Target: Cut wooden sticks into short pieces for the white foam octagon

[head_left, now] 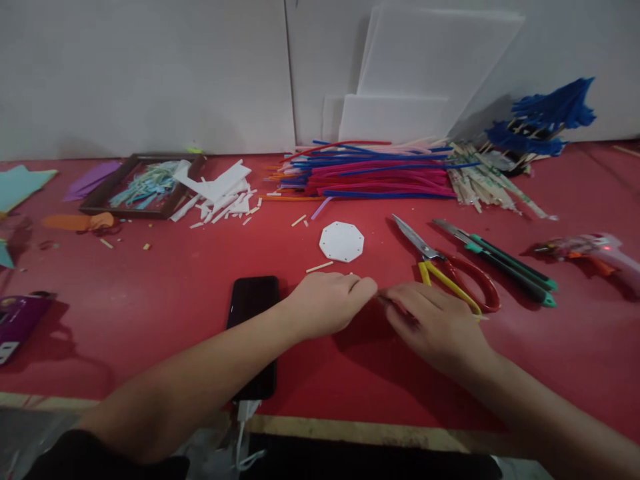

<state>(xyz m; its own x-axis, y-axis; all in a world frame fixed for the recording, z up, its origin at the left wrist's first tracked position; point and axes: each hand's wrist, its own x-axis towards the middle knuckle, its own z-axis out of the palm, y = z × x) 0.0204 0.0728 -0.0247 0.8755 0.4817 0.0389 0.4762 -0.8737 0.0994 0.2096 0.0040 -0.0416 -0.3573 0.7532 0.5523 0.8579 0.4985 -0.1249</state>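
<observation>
My left hand (330, 303) is closed, with thumb and fingers pinched together above the red table. Close to its right, my right hand (435, 327) is also closed, and its fingertips meet near the left thumb. Whatever lies between the fingertips is too small and hidden to name. Just beyond the hands is a white octagonal disc (342, 241) with small holes near its edge. A short pale stick (319, 267) rests between the disc and my left hand. Scissors (425, 252) with one yellow and one red handle lie partly behind my right hand.
A phone (254, 297) with a cable lies under my left forearm. Right of the scissors are a green-and-black utility knife (505, 263) and a glue gun (595, 250). Behind are pipe cleaners (380, 177), white scraps (225, 190) and a brown-framed tray (130, 213).
</observation>
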